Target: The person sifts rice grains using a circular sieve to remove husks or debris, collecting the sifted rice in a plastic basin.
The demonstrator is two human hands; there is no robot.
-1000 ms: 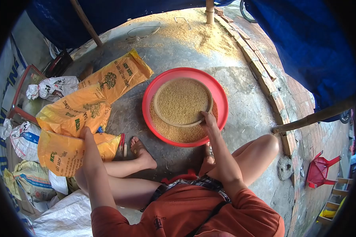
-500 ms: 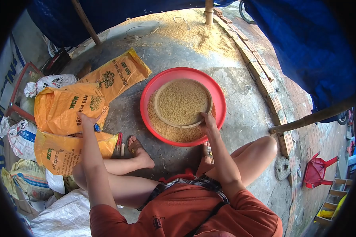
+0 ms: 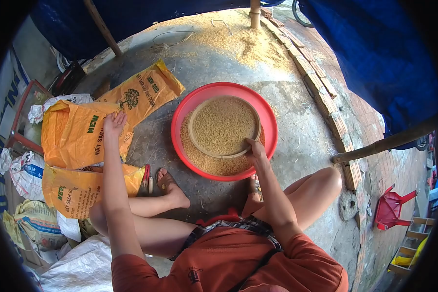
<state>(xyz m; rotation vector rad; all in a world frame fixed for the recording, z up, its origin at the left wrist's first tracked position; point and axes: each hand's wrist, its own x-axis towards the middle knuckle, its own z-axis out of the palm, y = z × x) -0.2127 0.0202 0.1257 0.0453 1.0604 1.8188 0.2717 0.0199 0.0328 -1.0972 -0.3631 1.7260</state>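
A round sieve (image 3: 225, 125) full of pale grain sits over a red basin (image 3: 269, 104), tilted toward its lower part. Loose golden grain (image 3: 218, 164) lies in the basin below the sieve. My right hand (image 3: 254, 150) grips the sieve's lower right rim. Away to the left, my left hand (image 3: 115, 123) is over an orange sack (image 3: 73, 138), palm up with fingers slightly curled and apart, and nothing shows in it.
More orange sacks (image 3: 142, 92) and white sacks (image 3: 28, 174) lie at the left. Grain (image 3: 258, 46) is spread on the floor ahead. A brick row (image 3: 328, 109), a bamboo pole (image 3: 384, 146) and a red stool (image 3: 390, 209) are at the right.
My left hand has moved forward, up over the orange sack, and its fingers now point forward. My right hand has stayed on the sieve rim.
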